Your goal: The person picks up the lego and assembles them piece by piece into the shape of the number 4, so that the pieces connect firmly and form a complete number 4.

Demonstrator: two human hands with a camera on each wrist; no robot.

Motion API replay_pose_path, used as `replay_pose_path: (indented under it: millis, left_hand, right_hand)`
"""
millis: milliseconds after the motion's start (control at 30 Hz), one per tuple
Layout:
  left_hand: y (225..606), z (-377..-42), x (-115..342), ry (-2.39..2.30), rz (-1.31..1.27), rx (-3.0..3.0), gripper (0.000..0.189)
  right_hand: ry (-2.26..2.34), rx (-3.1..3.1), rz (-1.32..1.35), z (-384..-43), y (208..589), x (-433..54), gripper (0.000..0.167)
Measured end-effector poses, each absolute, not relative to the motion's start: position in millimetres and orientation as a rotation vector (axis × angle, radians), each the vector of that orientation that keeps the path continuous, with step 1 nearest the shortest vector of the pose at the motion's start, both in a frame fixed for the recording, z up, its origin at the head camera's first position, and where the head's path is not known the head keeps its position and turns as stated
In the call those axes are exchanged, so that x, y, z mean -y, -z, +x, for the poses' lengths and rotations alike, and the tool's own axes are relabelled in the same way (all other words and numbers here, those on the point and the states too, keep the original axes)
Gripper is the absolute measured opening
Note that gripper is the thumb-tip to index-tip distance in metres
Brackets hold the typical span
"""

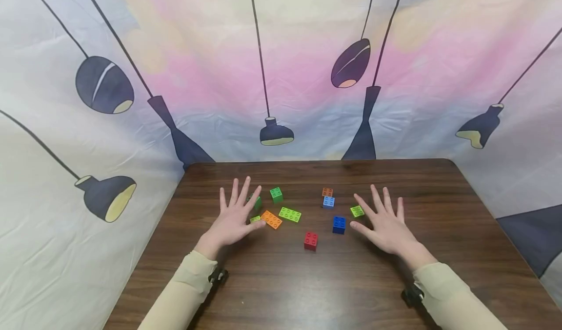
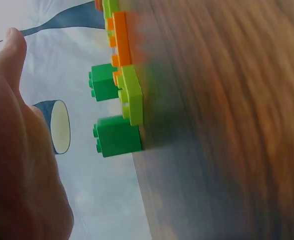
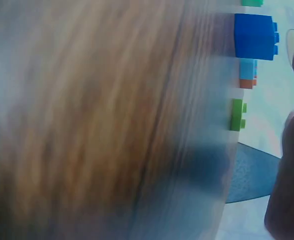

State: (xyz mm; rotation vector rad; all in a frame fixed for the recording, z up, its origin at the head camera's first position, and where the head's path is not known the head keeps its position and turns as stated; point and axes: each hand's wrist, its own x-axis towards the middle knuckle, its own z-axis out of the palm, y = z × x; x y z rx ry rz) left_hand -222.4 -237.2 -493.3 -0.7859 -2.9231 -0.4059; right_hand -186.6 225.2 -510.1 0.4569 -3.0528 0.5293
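Observation:
Fingers spread, my left hand [image 1: 231, 223] is held over the left group of toy bricks and holds nothing. Partly behind its fingers and thumb show a green brick [image 2: 119, 136] and a small lime brick [image 2: 132, 96]. An orange brick [image 1: 271, 220] lies just off the thumb tip. My right hand [image 1: 386, 227], also spread and holding nothing, is beside a small lime brick [image 1: 357, 211], close to its index finger. Left of the right thumb sits a dark blue brick [image 1: 339, 225]. A red brick [image 1: 311, 241] lies between the hands, nearer the front.
A second green brick [image 1: 276, 194] and a long lime brick [image 1: 290, 214] lie mid-left on the wooden table [image 1: 298, 291]. Toward the back right are a light blue brick [image 1: 328, 202] and a brown-orange brick [image 1: 327, 192]. A lamp-patterned cloth [image 1: 228, 76] hangs behind the table.

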Motion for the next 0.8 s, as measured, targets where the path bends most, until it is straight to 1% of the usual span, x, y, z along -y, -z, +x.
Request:
replay_pose_path:
  millis: [133,333,533,700,800]
  left_hand:
    - [494,-223,233,0.497,-0.807,2.835,0.095]
    - [492,-220,223,0.708,-0.758,2.685,0.075]
    - [492,-211,203,1.013,-0.792,2.514,0.055]
    - [491,-202,182,1.178,-0.874,2.463,0.048]
    - [489,-198,171,1.261,-0.897,2.497,0.042]
  right_hand:
    - [-0.769,2.981,0.561,-187,510,-223,0.085]
    - [-0.951,2.917,0.574,-186,507,-216,0.086]
    - [-1.113,2.854,0.59,-184,511,-211,0.08]
    - [-1.28,2.894,0.586,-185,517,-203,0.078]
    - [-1.348,2.934,0.531,-187,519,-198,0.071]
